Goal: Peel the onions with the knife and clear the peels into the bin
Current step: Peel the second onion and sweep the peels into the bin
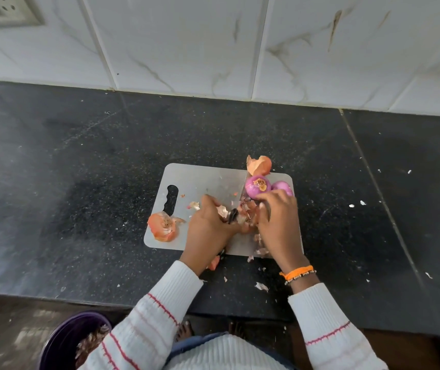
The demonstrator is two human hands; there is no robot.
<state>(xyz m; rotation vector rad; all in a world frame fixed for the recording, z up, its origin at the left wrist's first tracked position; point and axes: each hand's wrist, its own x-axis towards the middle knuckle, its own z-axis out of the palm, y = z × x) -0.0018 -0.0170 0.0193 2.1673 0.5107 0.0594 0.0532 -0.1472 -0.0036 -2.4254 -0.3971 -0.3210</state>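
Observation:
Two peeled purple onions [258,185] sit at the far right corner of the steel cutting board [203,180]. My left hand [209,231] and my right hand [277,222] meet at the board's middle, fingers curled around a heap of onion peels [245,213] between them. The knife [232,217] lies under the hands: its blade points away toward the onions, and its dark handle is mostly hidden by my left hand. One large orange peel [163,226] rests on the board's left edge. Another peel [259,165] lies just beyond the far edge.
A purple bin [64,343] holding peels stands on the floor at the lower left, below the black counter's front edge [80,300]. Small peel scraps [261,286] dot the counter near the board. A tiled wall with a socket [3,12] closes off the back.

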